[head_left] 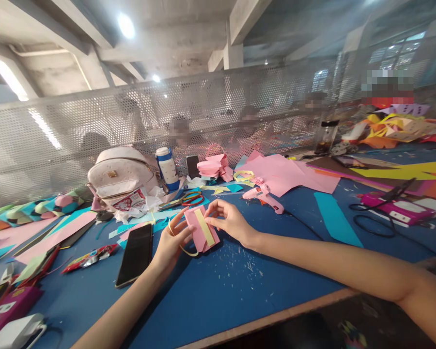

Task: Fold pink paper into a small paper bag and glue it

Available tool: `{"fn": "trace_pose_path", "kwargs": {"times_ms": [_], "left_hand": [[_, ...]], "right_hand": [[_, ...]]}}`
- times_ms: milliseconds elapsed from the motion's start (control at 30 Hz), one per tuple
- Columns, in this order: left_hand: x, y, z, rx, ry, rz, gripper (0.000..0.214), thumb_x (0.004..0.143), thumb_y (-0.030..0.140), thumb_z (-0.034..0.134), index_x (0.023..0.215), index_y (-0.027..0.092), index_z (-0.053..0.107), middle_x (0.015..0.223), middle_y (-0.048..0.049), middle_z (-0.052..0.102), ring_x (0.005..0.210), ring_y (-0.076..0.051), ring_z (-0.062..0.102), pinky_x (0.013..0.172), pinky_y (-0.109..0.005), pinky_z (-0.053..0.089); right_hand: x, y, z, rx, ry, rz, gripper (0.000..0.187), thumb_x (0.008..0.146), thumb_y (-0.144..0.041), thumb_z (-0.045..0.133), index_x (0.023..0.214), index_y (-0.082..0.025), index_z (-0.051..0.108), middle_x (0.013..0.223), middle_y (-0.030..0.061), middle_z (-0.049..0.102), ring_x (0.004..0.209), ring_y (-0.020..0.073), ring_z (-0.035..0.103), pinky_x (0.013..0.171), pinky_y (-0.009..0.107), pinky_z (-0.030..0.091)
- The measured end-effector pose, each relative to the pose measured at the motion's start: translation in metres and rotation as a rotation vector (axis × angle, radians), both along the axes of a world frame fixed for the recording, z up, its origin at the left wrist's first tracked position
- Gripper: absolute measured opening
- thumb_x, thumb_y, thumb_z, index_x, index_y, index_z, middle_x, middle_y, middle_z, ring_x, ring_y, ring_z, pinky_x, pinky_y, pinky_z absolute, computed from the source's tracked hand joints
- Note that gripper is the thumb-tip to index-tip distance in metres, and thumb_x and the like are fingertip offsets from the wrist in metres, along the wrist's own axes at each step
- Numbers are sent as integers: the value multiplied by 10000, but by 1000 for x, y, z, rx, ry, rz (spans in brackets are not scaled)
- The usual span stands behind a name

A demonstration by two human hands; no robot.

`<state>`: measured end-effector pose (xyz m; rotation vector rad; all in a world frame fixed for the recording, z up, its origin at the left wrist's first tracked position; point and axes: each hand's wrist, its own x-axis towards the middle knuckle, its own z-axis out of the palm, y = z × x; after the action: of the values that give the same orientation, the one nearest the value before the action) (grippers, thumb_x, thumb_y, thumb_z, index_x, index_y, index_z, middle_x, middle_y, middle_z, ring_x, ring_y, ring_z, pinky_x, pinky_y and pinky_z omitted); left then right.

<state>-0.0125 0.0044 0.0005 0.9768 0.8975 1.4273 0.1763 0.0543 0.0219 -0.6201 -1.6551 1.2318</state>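
Note:
Between my two hands is a small folded pink paper piece (193,233), shaped like a little bag or box, with a pale yellow strip (205,228) down its face. My left hand (172,242) grips its left side, thumb on the front. A thin yellow paper loop (189,253) curves around the fingers of that hand. The fingertips of my right hand (227,220) pinch the upper right edge by the strip. Just beyond lies a pink glue gun (264,196) with a black cord. A black phone (135,254) rests left of my left hand.
A pale backpack (121,169), a blue-and-white bottle (167,169) and pink folded paper pieces (215,167) stand along the perforated metal screen (203,104). Pink sheets (283,172), a blue strip (337,219) and a purple power strip (396,208) lie right. Scissors (192,198) lie among scraps.

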Motion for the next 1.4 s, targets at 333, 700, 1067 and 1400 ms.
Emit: {"fn": "trace_pose_path", "kwargs": {"times_ms": [333,700,1067,1400], "left_hand": [[0,-2,-1,30,43,-2,704,742,232,824,1365,210,497,1168,-93,712,982,-187,705,810,-262,579],[3,-2,1,22,61,19,732,702,245,851,1351,209,514,1211,-106,694,994,-208,704,795,-271,584],[3,-2,-1,10,76,47,646,652,282,879,1227,172,607,1161,-112,717,998,-233,705,793,-280,577],[5,-3,-1,41,116,68,657,653,299,876,1237,170,601,1152,-123,716,1037,-251,686,840,-306,549]], "right_hand": [[-3,2,-7,31,-14,-47,279,684,-267,752,838,-211,525,887,-9,553,849,163,552,848,342,472],[-2,4,-18,-91,-74,11,464,673,-346,801,1014,-214,515,1106,45,555,1003,201,585,924,390,478],[-1,5,-20,-83,-87,3,471,679,-337,792,1041,-211,516,1116,53,571,1027,214,584,938,408,473],[-5,2,-9,-33,-111,-13,479,724,-305,765,1114,-227,497,1184,62,566,1124,219,556,977,415,456]]}}
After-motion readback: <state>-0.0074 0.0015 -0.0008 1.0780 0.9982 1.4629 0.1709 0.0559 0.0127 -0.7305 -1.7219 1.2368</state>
